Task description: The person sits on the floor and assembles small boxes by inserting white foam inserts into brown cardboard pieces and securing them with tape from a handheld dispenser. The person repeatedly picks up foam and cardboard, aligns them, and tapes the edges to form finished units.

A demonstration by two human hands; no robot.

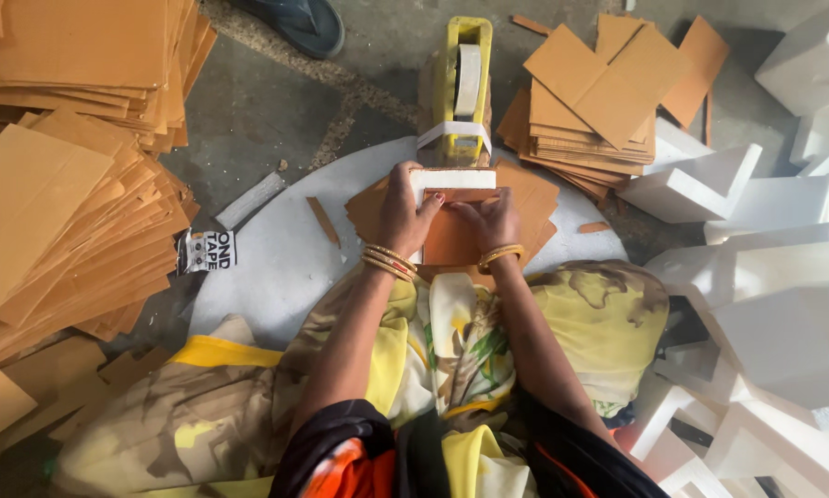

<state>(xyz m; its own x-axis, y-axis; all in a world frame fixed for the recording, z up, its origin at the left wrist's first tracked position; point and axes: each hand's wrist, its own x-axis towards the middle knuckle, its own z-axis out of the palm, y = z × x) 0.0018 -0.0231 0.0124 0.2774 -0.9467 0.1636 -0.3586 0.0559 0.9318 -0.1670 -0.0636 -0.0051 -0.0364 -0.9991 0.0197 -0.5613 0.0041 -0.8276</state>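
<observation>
Workpiece: brown cardboard piece [451, 235] with a white foam block [451, 177] along its far edge; I see it flat at the middle of the disc, just in front of the dispenser.
Left hand [403, 214]: fingers curled over the near left corner of the foam block, palm pressing down on the cardboard; gold bangles at the wrist.
Right hand [490, 221]: fingers held together and laid flat on the cardboard, tips toward the left hand (whether it grips an edge I cannot tell).
Tape dispenser [462, 88]: yellow, hard and upright, holding a pale roll; a white strip crosses its front, touching the far side of the foam block.
Work surface: pale round disc [276, 267], smooth and matt, lying on a rough grey concrete floor [258, 111].
Left surround: loose fanned stacks of tan cardboard sheets [55, 203], flat and thin, crowding the disc's left side.
Right surround: a smaller pile of cut cardboard squares [599, 92] beyond the right hand; white foam blocks [765, 277], angular and stepped, heaped close by.
Small items: a crumpled tape wrapper [205, 251] at the disc's left rim; a dark sandal [295, 23] at the top edge.
Foreground: yellow patterned cloth [562, 314] across the lap.
</observation>
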